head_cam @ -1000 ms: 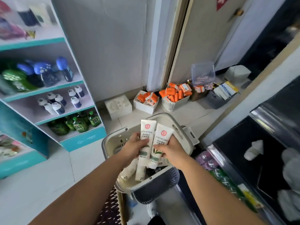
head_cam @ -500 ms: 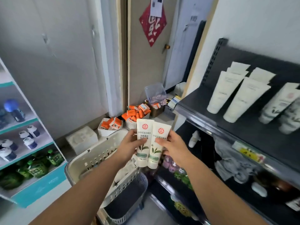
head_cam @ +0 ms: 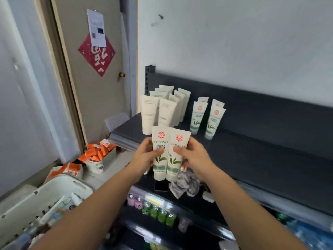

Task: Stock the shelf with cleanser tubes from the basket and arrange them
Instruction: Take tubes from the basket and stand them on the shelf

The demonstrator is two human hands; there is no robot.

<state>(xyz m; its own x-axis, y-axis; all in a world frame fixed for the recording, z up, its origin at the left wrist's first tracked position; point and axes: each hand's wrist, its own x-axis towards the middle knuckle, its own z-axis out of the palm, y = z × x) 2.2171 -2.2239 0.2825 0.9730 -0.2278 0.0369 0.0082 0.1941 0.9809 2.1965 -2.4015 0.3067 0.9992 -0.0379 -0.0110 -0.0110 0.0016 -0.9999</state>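
A: What do the hands hold at this moment?

B: The left hand [head_cam: 146, 156] is closed around 1 cleanser tube [head_cam: 160, 153], and the right hand [head_cam: 193, 156] is closed around a second tube [head_cam: 175, 155]. The 2 tubes touch side by side, between the hands.

A: How do the tubes stand?

B: Their long axis is upright, with the flat crimped end at the top and the cap at the bottom. The printed side faces the person.

A: And where must they go?

B: To the dark shelf [head_cam: 252, 147], which lies ahead of the hands and a little higher. There, 2 rows of the same green-leaf tubes [head_cam: 207, 118] stand cap down. They are ahead and to the right of the hands. A group of plain white tubes [head_cam: 158, 110] stands directly behind the held pair.

A: So which hand is nearer to the matching rows?

B: The right hand, I think. Its tube probably only needs to move forward and rightward, keeping the same upright axis, to stand in front of those rows.

A: Is there free place?

B: Yes, the shelf is bare in front of the green-leaf rows and also to their right.

A: And the basket [head_cam: 45, 197]?

B: It stays low at the left, well apart from the shelf top. More packs seem to lie in it, but they are blurred.
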